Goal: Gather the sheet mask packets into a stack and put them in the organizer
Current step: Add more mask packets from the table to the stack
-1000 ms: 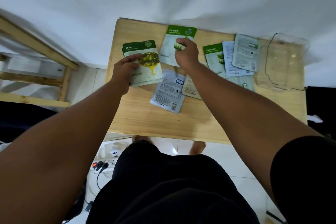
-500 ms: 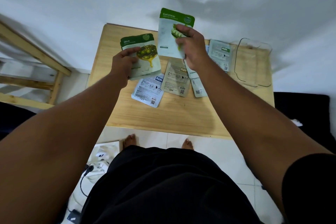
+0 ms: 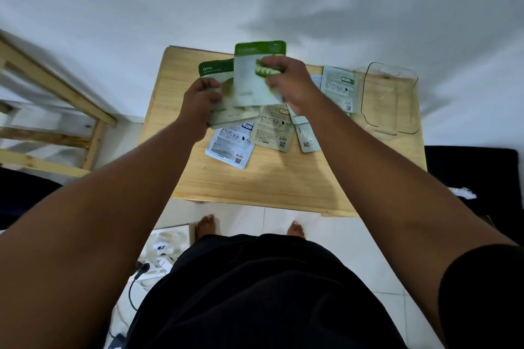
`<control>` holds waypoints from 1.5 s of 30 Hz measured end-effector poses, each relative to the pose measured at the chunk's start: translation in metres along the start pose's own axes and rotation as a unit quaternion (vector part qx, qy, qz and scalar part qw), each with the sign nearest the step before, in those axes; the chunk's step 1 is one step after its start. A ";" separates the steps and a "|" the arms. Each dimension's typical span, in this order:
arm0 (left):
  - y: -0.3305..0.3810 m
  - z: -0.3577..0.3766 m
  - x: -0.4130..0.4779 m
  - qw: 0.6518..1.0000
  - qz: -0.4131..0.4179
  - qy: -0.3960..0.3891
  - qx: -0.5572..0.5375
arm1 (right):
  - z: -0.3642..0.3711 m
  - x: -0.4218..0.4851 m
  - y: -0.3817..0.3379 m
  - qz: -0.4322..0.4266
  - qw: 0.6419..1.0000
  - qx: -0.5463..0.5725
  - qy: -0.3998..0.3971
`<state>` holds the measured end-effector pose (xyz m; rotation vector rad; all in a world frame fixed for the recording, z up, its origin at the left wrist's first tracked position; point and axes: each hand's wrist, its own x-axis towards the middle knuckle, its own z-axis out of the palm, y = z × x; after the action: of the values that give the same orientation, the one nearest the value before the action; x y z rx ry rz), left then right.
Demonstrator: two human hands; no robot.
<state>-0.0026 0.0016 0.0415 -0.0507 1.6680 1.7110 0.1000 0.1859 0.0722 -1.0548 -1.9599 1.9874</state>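
Since a half-second ago our right hand (image 3: 286, 85) swung its cucumber packet (image 3: 252, 76) over | left hand (image 3: 200, 99) pinches olive packet (image 3: 217, 69) at nine o'clock, overlapped, long axes upright | organizer (image 3: 391, 99) three o'clock

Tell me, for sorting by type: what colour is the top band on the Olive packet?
Green, on the Olive packet; head view.

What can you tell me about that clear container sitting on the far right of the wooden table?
The clear organizer is a see-through, plastic-looking tray with rounded corners and low walls; a faint line suggests an inner divider. It sits flat on the wooden table near the far right corner, by the white wall. Nothing appears to lie inside it. A pale face-down packet lies just to its left; whether they touch is unclear. Neither hand reaches it.
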 end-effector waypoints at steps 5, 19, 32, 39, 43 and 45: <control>0.005 0.009 0.000 0.997 -0.013 -0.064 -0.032 | 0.011 -0.004 0.010 -0.014 0.995 -0.095 -0.041; -0.006 0.011 0.028 1.000 -0.030 -0.003 -0.005 | -0.013 0.006 0.053 0.069 0.972 -0.088 0.205; -0.058 -0.015 0.042 0.997 -0.056 0.006 0.056 | 0.023 -0.008 0.126 0.135 0.931 -0.218 0.259; -0.060 -0.020 0.025 0.997 -0.069 0.015 0.044 | 0.012 -0.026 0.129 0.105 0.961 -0.155 0.206; -0.048 -0.013 0.013 0.998 -0.058 -0.008 0.028 | 0.007 -0.033 0.104 0.068 0.973 -0.086 0.204; -0.041 -0.009 0.007 0.998 -0.051 -0.018 0.028 | 0.006 -0.031 0.081 0.054 0.975 -0.051 0.211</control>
<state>0.0093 -0.0075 0.0021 -0.0762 1.6576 1.5785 0.1487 0.1524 0.0076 -1.4923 -1.8179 1.5522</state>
